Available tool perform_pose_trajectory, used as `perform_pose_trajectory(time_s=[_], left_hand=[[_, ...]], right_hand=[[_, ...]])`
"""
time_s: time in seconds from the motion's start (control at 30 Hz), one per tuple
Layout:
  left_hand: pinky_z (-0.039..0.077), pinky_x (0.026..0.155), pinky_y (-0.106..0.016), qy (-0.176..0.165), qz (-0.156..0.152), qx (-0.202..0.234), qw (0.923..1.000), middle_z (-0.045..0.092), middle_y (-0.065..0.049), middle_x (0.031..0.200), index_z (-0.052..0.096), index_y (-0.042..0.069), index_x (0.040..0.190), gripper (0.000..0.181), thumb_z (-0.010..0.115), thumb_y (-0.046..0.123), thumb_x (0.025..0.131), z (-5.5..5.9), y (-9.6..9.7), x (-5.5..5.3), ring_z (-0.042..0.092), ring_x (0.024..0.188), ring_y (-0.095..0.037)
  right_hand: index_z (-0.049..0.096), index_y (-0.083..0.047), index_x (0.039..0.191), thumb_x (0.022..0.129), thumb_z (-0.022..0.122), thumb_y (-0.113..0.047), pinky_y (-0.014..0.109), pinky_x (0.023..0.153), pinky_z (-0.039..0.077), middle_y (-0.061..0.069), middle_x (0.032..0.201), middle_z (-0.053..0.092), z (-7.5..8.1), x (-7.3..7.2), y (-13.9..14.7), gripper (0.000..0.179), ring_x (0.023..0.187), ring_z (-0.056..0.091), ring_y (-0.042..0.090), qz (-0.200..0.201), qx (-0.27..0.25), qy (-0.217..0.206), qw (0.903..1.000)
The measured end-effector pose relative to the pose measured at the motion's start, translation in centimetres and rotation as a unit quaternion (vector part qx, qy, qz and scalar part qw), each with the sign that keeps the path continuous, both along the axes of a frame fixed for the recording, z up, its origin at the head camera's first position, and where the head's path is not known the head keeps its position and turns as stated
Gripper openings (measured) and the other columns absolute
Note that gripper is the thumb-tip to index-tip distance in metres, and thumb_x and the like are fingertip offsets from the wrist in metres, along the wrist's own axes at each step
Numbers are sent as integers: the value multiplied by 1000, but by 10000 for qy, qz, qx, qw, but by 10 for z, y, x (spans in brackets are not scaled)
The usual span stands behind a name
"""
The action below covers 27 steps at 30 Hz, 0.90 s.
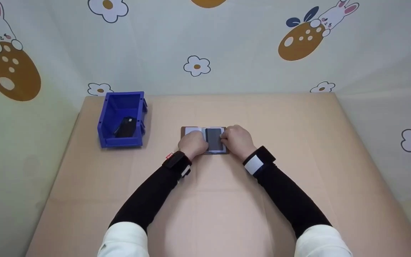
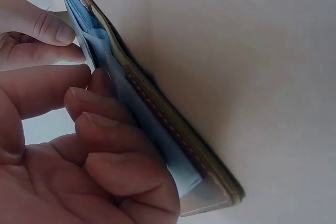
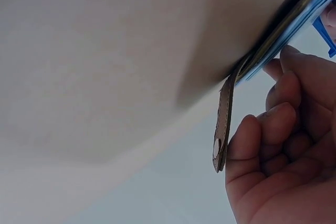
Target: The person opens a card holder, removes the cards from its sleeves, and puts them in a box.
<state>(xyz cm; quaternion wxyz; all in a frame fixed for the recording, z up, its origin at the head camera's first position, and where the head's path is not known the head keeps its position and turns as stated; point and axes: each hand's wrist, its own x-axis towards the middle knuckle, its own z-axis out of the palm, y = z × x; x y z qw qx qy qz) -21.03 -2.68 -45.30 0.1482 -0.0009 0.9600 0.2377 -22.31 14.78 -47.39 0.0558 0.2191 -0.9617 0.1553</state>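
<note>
A brown-covered card holder [image 1: 183,131] lies open on the table, with pale inner sleeves. Over its right page is a dark grey card [image 1: 214,140]. My left hand [image 1: 193,144] is over the left page, fingers curled, thumb and forefinger pinching at the card's near left edge. From the other side, my right hand [image 1: 239,141] pinches the card's right edge. In the left wrist view, stitching runs along the cover [image 2: 173,121] beside the bluish clear sleeves [image 2: 142,111]. A strap with a snap button [image 3: 223,124] sticks out beside my right fingers.
At the back left of the table [image 1: 284,117] stands a blue plastic bin [image 1: 121,142] with a black item [image 1: 127,126] inside. Patterned cloth [image 1: 241,53] hangs behind the table and along both sides.
</note>
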Motion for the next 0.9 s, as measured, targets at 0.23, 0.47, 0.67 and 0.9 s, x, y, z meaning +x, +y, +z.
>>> perform_pose_trajectory(time_s=[0.23,0.47,0.67,0.9], left_hand=[[46,60,-36,20,-101,-85,9999,66,-7,90,66,7,81,14,61,19,88,-4,-1,-1,57,73,-21],[46,61,-37,97,-134,-27,9999,64,-6,85,61,10,72,17,60,18,87,-3,-1,0,56,73,-22],[50,67,-41,130,-61,-55,9999,67,-8,91,64,8,77,15,60,18,87,-4,0,1,59,77,-24],[46,61,-38,140,-74,12,9999,66,-7,88,61,10,73,16,60,18,87,-4,-2,1,56,72,-22]], right_hand=[[81,-11,90,84,77,-8,40,74,52,8,88,72,1,0,1,7,83,65,27,12,-30,-56,10000],[80,-11,95,83,78,-9,41,75,52,8,90,72,2,1,2,12,84,65,29,-91,-185,-177,9996],[80,-10,94,82,79,-10,41,75,52,8,89,72,3,1,-1,12,84,64,29,-96,-56,-79,9999],[80,-9,93,82,80,-10,40,75,52,8,91,73,3,2,-2,12,85,65,28,-99,22,-10,9999]])
